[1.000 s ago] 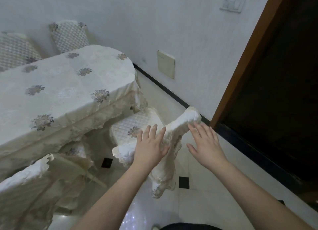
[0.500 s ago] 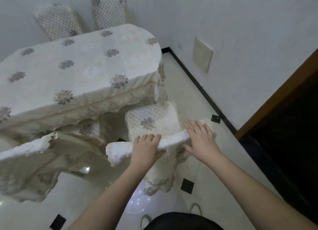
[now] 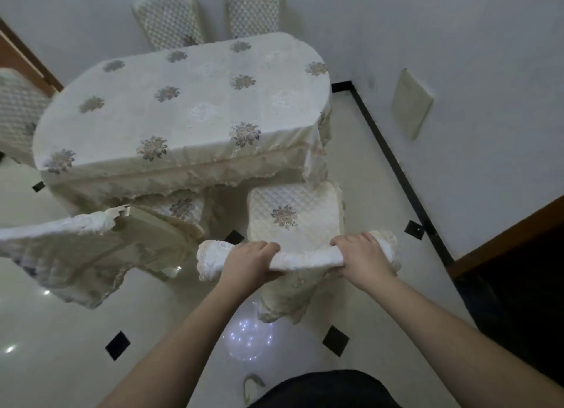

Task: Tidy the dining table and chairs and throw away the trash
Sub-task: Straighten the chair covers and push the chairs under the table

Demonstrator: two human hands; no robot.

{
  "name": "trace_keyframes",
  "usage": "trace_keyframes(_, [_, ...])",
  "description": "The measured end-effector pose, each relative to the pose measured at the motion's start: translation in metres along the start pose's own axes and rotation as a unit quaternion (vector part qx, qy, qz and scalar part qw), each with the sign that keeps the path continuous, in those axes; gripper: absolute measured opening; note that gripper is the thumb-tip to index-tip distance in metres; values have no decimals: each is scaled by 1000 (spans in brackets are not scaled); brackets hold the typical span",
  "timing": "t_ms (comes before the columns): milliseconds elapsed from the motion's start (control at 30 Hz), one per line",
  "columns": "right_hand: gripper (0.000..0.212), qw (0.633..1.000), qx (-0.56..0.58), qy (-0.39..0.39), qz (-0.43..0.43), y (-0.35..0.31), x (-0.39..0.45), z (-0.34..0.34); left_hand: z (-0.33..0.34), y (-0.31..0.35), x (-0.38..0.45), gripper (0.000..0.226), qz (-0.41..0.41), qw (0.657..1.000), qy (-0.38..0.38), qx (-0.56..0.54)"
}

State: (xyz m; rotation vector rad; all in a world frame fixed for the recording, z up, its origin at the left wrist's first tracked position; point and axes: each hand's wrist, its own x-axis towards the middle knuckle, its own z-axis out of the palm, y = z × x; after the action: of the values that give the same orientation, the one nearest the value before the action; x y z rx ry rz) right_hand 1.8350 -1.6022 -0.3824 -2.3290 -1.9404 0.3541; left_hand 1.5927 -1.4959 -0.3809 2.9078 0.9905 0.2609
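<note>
Left hand (image 3: 247, 262) and right hand (image 3: 363, 256) both clamped on the chair (image 3: 294, 217) backrest (seemingly cloth-covered), near the dining table (image 3: 183, 108).

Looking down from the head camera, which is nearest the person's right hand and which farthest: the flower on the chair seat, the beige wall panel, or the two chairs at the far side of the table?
From the right hand:
1. Flower on the chair seat, just ahead, slightly left.
2. Beige wall panel, farther off on the right-hand wall.
3. Two far chairs, beyond the table, against the back wall.
</note>
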Motion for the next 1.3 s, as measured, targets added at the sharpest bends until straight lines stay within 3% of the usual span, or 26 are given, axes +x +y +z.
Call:
trace_keyframes(167, [38, 999, -33, -8, 0, -1, 5, -2, 0, -46, -18, 36, -60, 998, -5, -21])
trace_keyframes(267, [30, 999, -50, -8, 13, -2, 9, 0, 0, -66, -18, 32, -43, 999, -26, -1])
trace_keyframes(633, [24, 997, -72, -15, 28, -8, 7, -5, -3, -66, -14, 21, -56, 994, -93, -12])
trace_keyframes(800, [19, 995, -79, -56, 40, -11, 5, -10, -10, -60, -15, 20, -91, 988, -121, -40])
trace_keyframes(1000, [16, 985, -76, -131, 80, -27, -3, -9, -27, -61, -29, 21, -66, 984, -162, -25])
trace_keyframes(1300, [24, 987, -111, -118, 2, -60, -11, 9, -32, -96, -83, 25, -29, 989, -144, 21])
